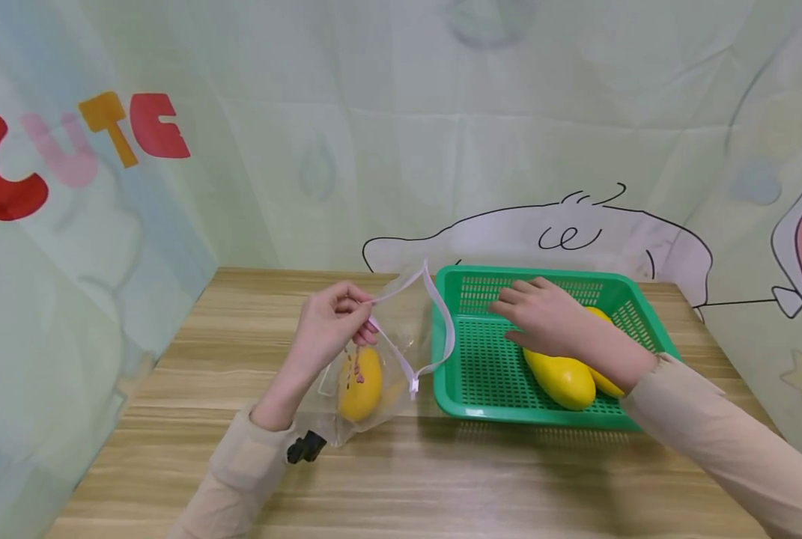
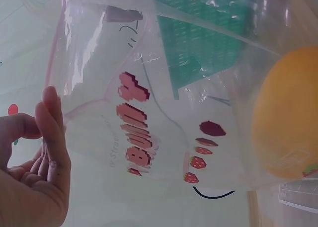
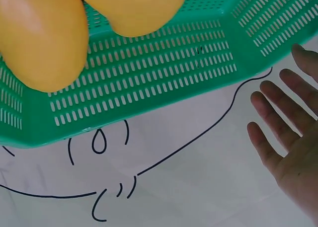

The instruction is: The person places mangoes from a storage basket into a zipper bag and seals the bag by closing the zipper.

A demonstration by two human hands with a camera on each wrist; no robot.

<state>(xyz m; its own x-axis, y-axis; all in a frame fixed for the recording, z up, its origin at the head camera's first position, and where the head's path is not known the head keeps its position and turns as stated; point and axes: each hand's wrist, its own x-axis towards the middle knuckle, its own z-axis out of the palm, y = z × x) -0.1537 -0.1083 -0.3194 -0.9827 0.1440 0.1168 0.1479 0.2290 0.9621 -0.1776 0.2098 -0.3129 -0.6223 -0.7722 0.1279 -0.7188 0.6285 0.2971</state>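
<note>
My left hand [image 1: 333, 318] pinches the pink-edged rim of a clear zip bag [image 1: 401, 329] between thumb and fingers, and the bag's mouth gapes toward the right. Inside the bag lies a yellow mango [image 1: 360, 385], seen large through the film in the left wrist view [image 2: 288, 117]. Pink lettering and small strawberries are printed on the film. My right hand [image 1: 545, 314] is over the green basket [image 1: 475, 412], fingers extended and holding nothing. Under that hand and forearm, yellow mangoes [image 1: 562, 380] lie in the basket's right part, partly hidden by the arm.
The basket stands on a wood-grain table [image 1: 401, 479], right of the bag. A small black object [image 1: 306, 447] sits by the left cuff. Behind the table hangs a printed cloth [image 1: 401, 150] with cartoon drawings and coloured letters.
</note>
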